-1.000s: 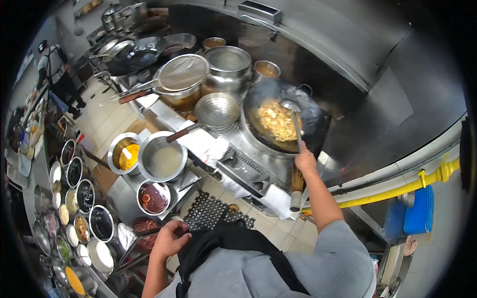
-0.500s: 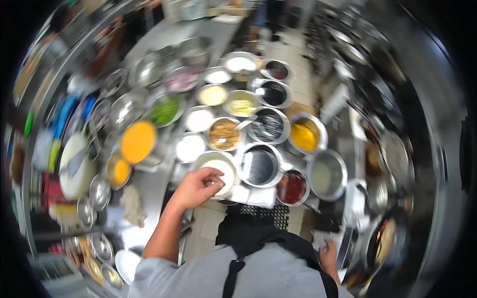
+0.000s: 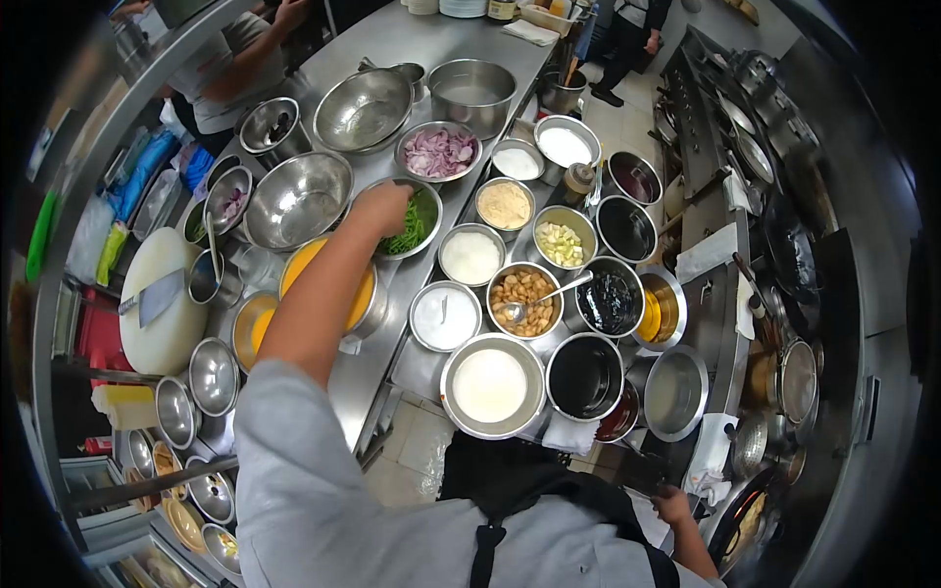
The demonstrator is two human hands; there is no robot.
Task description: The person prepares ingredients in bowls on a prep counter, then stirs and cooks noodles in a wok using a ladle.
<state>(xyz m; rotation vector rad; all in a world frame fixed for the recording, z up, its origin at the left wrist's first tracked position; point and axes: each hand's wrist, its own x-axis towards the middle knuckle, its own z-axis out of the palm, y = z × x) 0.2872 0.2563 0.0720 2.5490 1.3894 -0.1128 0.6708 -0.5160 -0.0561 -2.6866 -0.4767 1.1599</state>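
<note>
My left hand [image 3: 382, 209] reaches over the rim of a metal bowl [image 3: 434, 223] of shredded greens [image 3: 407, 233]. Its knuckles face up and the fingertips are hidden down by the greens. My left forearm passes above a pot of orange liquid [image 3: 361, 294]. At the lower right, my right hand [image 3: 672, 505] is curled closed beside the stove; whatever its fingers hold is not clear. Close to it is a pan [image 3: 750, 524] with pale food inside. In front of my body stands a pot of creamy white liquid [image 3: 490, 385].
Bowls of sliced red onion [image 3: 441, 153], diced brown food [image 3: 524, 297] with a spoon, and dark sauce [image 3: 585, 377] crowd the counters. A knife [image 3: 159, 297] lies on a round white board [image 3: 147, 338]. Another person [image 3: 235, 64] stands at upper left, another [image 3: 632, 39] at the far end.
My left hand has moved from above the creamy white pot, up and left to the bowl of greens. The view has shifted and sharpened. My right hand stays near the stove.
</note>
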